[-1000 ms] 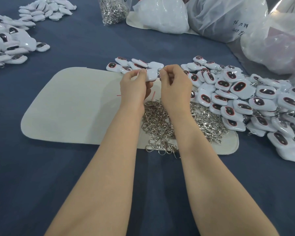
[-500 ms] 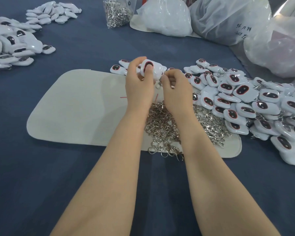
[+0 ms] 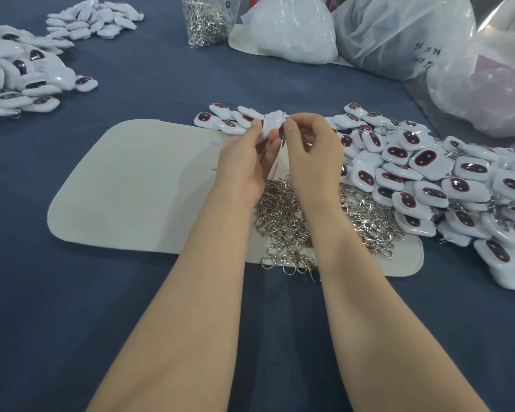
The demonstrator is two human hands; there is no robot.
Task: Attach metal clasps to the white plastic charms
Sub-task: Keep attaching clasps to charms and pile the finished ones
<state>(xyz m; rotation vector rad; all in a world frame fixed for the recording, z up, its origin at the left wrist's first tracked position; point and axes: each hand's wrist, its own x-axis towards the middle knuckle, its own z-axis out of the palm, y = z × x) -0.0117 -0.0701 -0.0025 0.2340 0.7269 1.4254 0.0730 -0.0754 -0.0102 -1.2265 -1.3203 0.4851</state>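
A dark blue cloth (image 3: pixel 72 322) spreads everywhere, with translucent plastic bags (image 3: pixel 399 40) heaped far right.

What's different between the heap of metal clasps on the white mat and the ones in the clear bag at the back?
The loose clasps lie spread out on the white mat; the bagged clasps are packed inside clear plastic. The loose clasps sit close to the person; the bagged clasps stand far back on the blue table. Both look like the same silvery metal clasps.

A pale mat (image 3: pixel 131 188) lies on the blue cloth (image 3: pixel 72 322). Plastic bags (image 3: pixel 399 34) crowd the far right; one bears handwriting.
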